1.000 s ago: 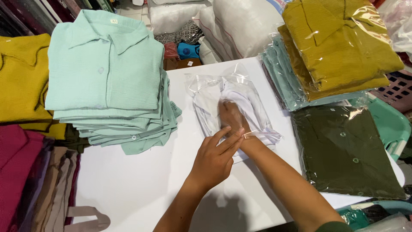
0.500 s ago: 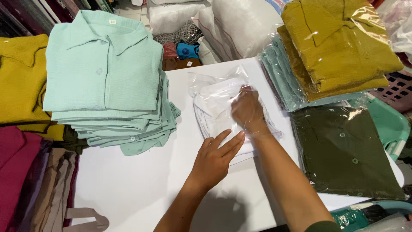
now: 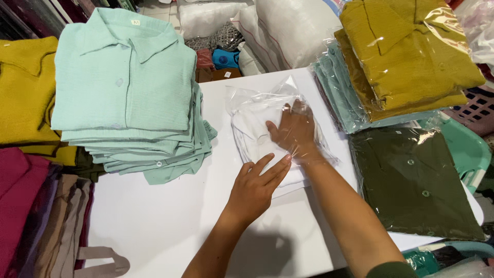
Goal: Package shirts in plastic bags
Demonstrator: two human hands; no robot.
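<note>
A clear plastic bag (image 3: 257, 110) lies on the white table (image 3: 170, 216) in the middle of the view. My right hand (image 3: 293, 128) is pushed inside the bag, fingers spread flat, with the film wrapped over it up to the wrist. My left hand (image 3: 257, 188) rests flat on the bag's near open edge, pinning it to the table. A tall stack of folded mint-green shirts (image 3: 128, 92) stands just to the left of the bag.
Bagged mustard shirts (image 3: 406, 56) top a bagged stack at the right. A bagged dark green shirt (image 3: 417, 180) lies below them. Mustard shirts (image 3: 25, 92) and maroon clothes (image 3: 20, 206) sit at the left. White sacks (image 3: 293, 31) stand behind the table.
My right hand has slid deeper into the clear bag, from its mouth toward the far end. My left hand has stayed on the bag's near edge.
</note>
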